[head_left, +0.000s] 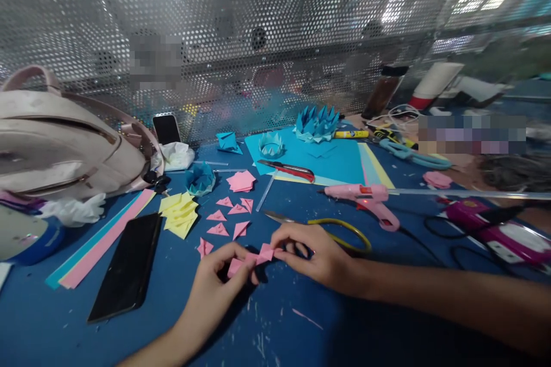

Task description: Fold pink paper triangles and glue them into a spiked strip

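left hand: the person's left hand (228, 275) has the pink strip (253, 260) pinched between thumb and fingers, low in the middle of the view
right hand: the right one (307, 249) is pinching the other end, thumb and fingertip closed on it
strip: folded paper, held between the two, just above the bench (275, 327)
pink bits: a bunch of little folded triangles (228, 215) sits just past the left hand, with a stack of pink paper (241, 180) behind them
right side: scissors (340, 233) right behind the right hand, pink glue gun (365, 198) a bit farther back
left side: yellow pieces (179, 213) next to a black phone (129, 266)
back: a spiky blue ring (316, 124) on blue sheets, red cutter (287, 171) in front
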Available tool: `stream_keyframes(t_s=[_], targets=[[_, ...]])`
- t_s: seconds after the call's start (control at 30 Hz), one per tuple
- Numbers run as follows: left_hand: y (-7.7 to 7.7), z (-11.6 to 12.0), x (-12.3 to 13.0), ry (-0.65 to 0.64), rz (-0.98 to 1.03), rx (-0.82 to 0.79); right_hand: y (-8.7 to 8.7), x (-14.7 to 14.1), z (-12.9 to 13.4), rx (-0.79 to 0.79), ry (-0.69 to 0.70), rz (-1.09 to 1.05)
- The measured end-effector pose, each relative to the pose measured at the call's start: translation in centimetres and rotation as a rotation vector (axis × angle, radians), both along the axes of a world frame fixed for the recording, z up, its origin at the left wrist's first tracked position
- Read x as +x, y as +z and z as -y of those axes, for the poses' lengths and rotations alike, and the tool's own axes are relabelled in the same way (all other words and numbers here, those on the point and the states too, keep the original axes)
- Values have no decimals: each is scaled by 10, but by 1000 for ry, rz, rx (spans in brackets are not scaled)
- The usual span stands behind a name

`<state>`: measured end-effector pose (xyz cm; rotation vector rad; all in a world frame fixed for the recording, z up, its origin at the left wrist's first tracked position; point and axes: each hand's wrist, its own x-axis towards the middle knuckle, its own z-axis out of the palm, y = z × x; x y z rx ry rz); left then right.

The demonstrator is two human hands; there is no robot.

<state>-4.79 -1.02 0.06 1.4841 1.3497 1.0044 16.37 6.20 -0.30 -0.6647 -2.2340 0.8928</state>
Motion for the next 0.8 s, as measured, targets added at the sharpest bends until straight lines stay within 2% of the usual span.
stream_keyframes(t_s=[0.2, 0.37, 0.57, 0.7, 0.8], targets=[[-1, 3, 1, -33, 71, 39, 5, -2, 4, 25, 45, -6], [-1, 5, 0, 15, 25, 118, 14, 0, 7, 35, 96, -42], [-2, 9, -3, 51, -34, 220, 22, 12, 12, 33, 50, 37], [-2, 12, -7, 45, -74, 292, 34, 34, 21, -7, 11, 144], [-1, 14, -11, 28, -89, 336, 42, 70, 29, -95, 0, 185]])
